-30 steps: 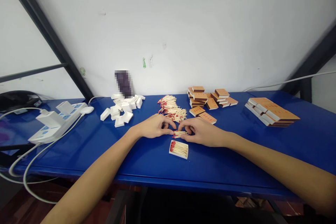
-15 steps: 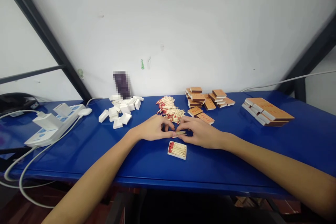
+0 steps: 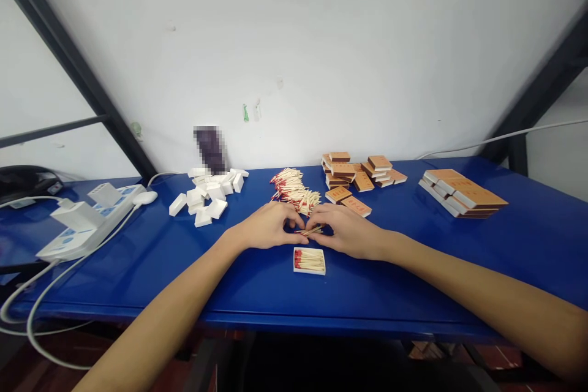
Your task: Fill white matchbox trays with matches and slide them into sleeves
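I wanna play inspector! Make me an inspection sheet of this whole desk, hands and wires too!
Surface: blue table, shiny.
Things: tray in front of the hands, holding matches with red heads to the left; match pile behind the hands; white trays jumbled on the left; loose matchboxes and a neat stack on the right.
Clutter: power strip with chargers; blurred dark thing by the wall.
Hands: left hand and right hand meet at a few matches; grip unclear.
Cables: white cables hang over the front edge at left; another cable runs along the right.
Surroundings: pale wall with marks; dark bars on both sides.
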Tool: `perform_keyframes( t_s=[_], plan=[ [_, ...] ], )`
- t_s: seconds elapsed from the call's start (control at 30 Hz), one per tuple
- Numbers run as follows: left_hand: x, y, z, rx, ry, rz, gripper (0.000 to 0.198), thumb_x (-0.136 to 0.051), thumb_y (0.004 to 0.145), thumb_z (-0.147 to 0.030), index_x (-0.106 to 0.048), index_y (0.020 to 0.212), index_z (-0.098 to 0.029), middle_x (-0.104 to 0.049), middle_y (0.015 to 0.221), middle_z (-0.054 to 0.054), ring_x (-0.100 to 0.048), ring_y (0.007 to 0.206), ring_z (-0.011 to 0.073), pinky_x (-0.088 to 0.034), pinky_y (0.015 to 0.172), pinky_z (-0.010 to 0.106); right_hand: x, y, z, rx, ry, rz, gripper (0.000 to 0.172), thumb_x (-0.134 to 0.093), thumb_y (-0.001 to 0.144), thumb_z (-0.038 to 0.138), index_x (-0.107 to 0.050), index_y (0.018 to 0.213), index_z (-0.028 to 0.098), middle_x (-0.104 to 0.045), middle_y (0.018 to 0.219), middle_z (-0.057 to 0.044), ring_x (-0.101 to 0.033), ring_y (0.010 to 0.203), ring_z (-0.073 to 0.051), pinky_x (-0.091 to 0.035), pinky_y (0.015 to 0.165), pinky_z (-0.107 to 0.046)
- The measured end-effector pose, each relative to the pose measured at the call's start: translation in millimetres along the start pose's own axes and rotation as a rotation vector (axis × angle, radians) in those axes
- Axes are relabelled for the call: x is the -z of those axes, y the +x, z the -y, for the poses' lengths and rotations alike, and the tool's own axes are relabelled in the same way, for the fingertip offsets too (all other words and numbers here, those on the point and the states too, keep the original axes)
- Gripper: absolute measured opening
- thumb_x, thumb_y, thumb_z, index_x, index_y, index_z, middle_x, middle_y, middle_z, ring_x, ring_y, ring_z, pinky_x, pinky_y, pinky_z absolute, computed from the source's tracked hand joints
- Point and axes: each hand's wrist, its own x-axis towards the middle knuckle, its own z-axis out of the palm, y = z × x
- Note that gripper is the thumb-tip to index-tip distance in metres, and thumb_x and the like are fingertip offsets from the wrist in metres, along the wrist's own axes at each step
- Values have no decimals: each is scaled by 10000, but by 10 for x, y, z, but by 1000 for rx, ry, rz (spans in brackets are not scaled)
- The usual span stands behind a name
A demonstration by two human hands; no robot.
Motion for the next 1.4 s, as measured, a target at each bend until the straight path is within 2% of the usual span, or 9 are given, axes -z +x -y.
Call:
perform_keyframes(
  t_s=[0.17, 0.37, 0.5, 0.67, 0.9, 1.03, 1.2, 1.4],
  plan=[
    [-27, 17, -4, -5, 20, -22, 244, -677, 866, -409, -737, 934, -182, -669, 879, 28, -591, 776, 143, -424, 714, 260, -26, 1, -24, 2, -34, -35, 142, -589, 933, 256, -714, 927, 190, -659, 885, -51, -599, 822, -180, -422, 716, -296],
    [-59, 40, -18, 49, -97, -33, 170, -665, 854, -322, -712, 883, -161, -681, 854, 17, -592, 739, 127, -428, 681, 246, -23, 3, -3, 9, -24, -55, 86, -617, 896, 203, -699, 875, 192, -668, 831, -27, -588, 753, -156, -387, 685, -281],
    [-65, 37, -33, 60, -133, -33, 157, -645, 855, -299, -707, 852, -155, -697, 821, 6, -585, 696, 113, -421, 649, 233, 0, -7, 12, -14, -50, -65, 87, -630, 878, 251, -641, 813, 194, -655, 755, -7, -560, 714, -159, -368, 722, -305],
    [-51, 30, -57, 57, -99, -26, 134, -642, 846, -268, -700, 816, -150, -704, 807, 7, -581, 670, 108, -417, 643, 232, 48, -17, 46, -9, -84, -43, 58, -624, 871, 254, -604, 870, 200, -668, 787, -4, -561, 722, -167, -365, 781, -329],
    [-59, 33, -55, 54, -36, -33, 125, -622, 856, -243, -700, 825, -150, -696, 804, 5, -574, 663, 108, -400, 633, 234, 1, -9, 15, 17, 19, -54, 65, -573, 861, 151, -606, 819, 188, -652, 758, 2, -565, 669, -134, -383, 638, -255],
    [-59, 34, -63, 28, 35, -31, 131, -626, 869, -253, -712, 881, -156, -680, 869, 29, -588, 747, 135, -422, 698, 254, -30, -7, 0, 39, 51, -109, 69, -584, 841, 138, -639, 848, 180, -685, 800, -19, -596, 700, -143, -416, 662, -259],
    [-64, 35, -71, 30, 63, -41, 116, -616, 873, -238, -698, 850, -160, -662, 890, 35, -592, 784, 150, -424, 726, 269, -30, -4, 10, 55, 72, -133, 91, -574, 850, 139, -655, 838, 178, -689, 780, -25, -599, 682, -142, -424, 640, -255],
    [-103, 42, -48, 24, 65, -42, 54, -602, 845, -180, -649, 840, -154, -659, 888, 37, -599, 812, 163, -435, 746, 276, -35, -5, -5, 55, 49, -118, 93, -581, 847, 135, -660, 863, 182, -686, 786, -21, -603, 697, -144, -428, 655, -253]
  ],
)
